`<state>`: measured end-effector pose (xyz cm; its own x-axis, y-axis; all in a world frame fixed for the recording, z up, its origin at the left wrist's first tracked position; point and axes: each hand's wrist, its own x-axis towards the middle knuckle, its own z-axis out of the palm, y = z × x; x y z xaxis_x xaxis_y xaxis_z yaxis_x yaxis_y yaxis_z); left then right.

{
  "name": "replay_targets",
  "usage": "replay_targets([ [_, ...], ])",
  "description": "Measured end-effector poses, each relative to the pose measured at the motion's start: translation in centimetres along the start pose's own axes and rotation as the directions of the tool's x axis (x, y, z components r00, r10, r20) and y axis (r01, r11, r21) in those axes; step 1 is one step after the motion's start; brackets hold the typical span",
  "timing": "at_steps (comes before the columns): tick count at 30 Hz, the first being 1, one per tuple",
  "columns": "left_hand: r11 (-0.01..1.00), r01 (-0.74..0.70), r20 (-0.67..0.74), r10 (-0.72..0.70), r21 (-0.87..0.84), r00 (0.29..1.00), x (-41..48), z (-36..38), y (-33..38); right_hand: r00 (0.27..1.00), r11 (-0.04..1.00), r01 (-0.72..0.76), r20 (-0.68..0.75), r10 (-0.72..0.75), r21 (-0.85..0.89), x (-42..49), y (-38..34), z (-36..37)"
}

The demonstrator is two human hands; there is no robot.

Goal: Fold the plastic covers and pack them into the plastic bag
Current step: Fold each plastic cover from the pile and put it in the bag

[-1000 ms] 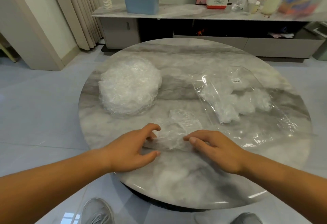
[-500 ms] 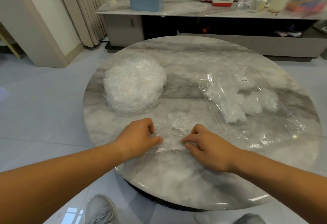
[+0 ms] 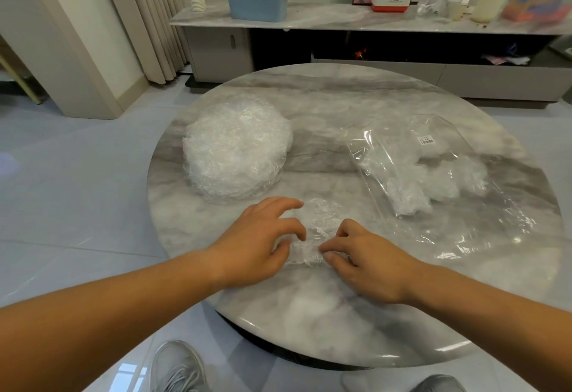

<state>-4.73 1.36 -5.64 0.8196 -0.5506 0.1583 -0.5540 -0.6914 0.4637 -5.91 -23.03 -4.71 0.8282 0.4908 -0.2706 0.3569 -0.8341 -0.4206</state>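
On the marble counter point(image 3: 309, 323), the left hand point(image 3: 263, 246) and right hand point(image 3: 371, 263) each pinch an end of the thin, crinkled plastic cover point(image 3: 312, 230), its folded strip lying left to right between them. Beyond the cover to the left sits a round, frosty stack of covers point(image 3: 235, 147); beyond it to the right, nearer the right hand, lies the glossy clear plastic bag point(image 3: 402, 150), some wads already inside

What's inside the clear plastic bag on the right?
Through the clear plastic bag, bunched white plastic covers show; overlap hides their count.
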Motion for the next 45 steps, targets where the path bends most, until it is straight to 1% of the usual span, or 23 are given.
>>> replay_targets([
  [3,0.993,0.113,0.088,-0.116,0.040,0.989,0.1,-0.2,-0.4,1.000,1.000,0.012,0.011,-0.012,0.017,0.0,0.0,-0.1],
  [7,0.960,0.280,0.141,-0.279,0.012,0.950,0.2,-0.6,-0.7,1.000,0.999,0.014,0.016,-0.015,0.044,-0.1,0.0,-0.2],
  [9,0.935,0.354,0.145,-0.350,0.001,0.925,0.2,-0.8,-1.0,1.000,0.999,0.019,0.012,-0.020,0.049,-0.1,0.0,-0.1],
  [12,0.882,0.469,0.140,-0.471,0.052,0.871,0.3,-0.9,-1.5,1.000,0.998,0.028,0.004,-0.028,0.049,0.0,0.2,0.0],
  [17,0.820,0.544,0.082,-0.563,0.179,0.822,0.3,-1.0,-1.7,0.999,0.998,0.039,-0.010,-0.039,0.050,0.1,0.5,0.2],
  [18,0.819,0.548,0.031,-0.560,0.168,0.828,0.3,-1.0,-1.4,0.999,0.998,0.040,-0.011,-0.039,0.049,0.2,0.5,0.2],
  [19,0.842,0.522,-0.047,-0.521,0.139,0.852,0.2,-1.0,-0.9,0.999,0.998,0.041,-0.010,-0.041,0.047,0.2,0.5,0.3],
  [20,0.894,0.435,-0.139,-0.420,0.108,0.897,0.2,-1.1,-0.3,0.999,0.998,0.042,-0.008,-0.042,0.047,0.2,0.5,0.3],
  [21,0.944,0.312,-0.199,-0.287,0.109,0.937,0.2,-1.2,0.5,0.999,0.998,0.044,-0.006,-0.043,0.049,0.2,0.5,0.2],
  [22,0.972,0.198,-0.209,-0.169,0.127,0.963,0.3,-1.4,1.4,0.999,0.998,0.045,-0.006,-0.044,0.052,0.2,0.5,0.2],
  [23,0.982,0.126,-0.156,-0.103,0.141,0.982,0.3,-1.3,2.2,0.999,0.997,0.044,-0.006,-0.044,0.056,0.3,0.5,0.2],
  [24,0.983,0.114,-0.066,-0.105,0.147,0.992,0.3,-1.2,2.8,0.999,0.997,0.043,-0.004,-0.043,0.062,0.3,0.5,0.2],
  [26,0.968,0.176,0.115,-0.198,0.180,0.973,0.3,-0.5,3.3,0.999,0.997,0.038,-0.001,-0.038,0.072,0.3,0.4,0.1],
  [28,0.961,0.207,0.201,-0.243,0.185,0.949,0.1,0.3,2.6,0.999,0.996,0.038,0.001,-0.038,0.084,0.2,0.4,0.0],
  [30,0.967,0.197,0.242,-0.232,0.163,0.942,-0.1,0.5,1.8,0.999,0.993,0.043,-0.032,-0.039,0.113,0.3,0.3,-0.2],
  [32,0.969,0.224,0.253,-0.243,0.102,0.937,-0.1,0.5,1.2,0.987,0.989,0.026,-0.160,-0.003,0.143,0.5,0.4,-0.4],
  [34,0.966,0.257,0.258,-0.259,0.043,0.931,0.1,0.4,1.1,0.942,0.988,0.018,-0.334,0.034,0.153,1.1,0.2,-0.8],
  [35,0.966,0.257,0.269,-0.255,0.031,0.929,0.2,0.3,1.1,0.919,0.987,0.011,-0.390,0.053,0.160,1.5,-0.1,-1.0],
  [36,0.968,0.248,0.285,-0.245,0.026,0.927,0.2,0.3,1.1,0.908,0.985,-0.007,-0.410,0.079,0.174,2.0,-0.4,-1.3],
  [38,0.975,0.223,0.316,-0.218,0.021,0.923,0.2,0.1,1.1,0.909,0.971,-0.065,-0.388,0.153,0.232,3.2,-1.0,-1.6],
  [40,0.980,0.200,0.336,-0.193,0.015,0.922,0.0,0.0,1.0,0.913,0.930,-0.125,-0.327,0.244,0.346,4.3,-1.4,-1.7],
  [43,0.980,0.198,0.332,-0.179,-0.024,0.926,-0.3,-0.2,0.7,0.910,0.797,-0.154,-0.231,0.345,0.584,5.5,-1.7,-1.7],
  [45,0.973,0.220,0.319,-0.187,-0.069,0.929,-0.6,-0.5,0.3,0.924,0.713,-0.126,-0.179,0.337,0.690,5.6,-1.5,-2.0],
])
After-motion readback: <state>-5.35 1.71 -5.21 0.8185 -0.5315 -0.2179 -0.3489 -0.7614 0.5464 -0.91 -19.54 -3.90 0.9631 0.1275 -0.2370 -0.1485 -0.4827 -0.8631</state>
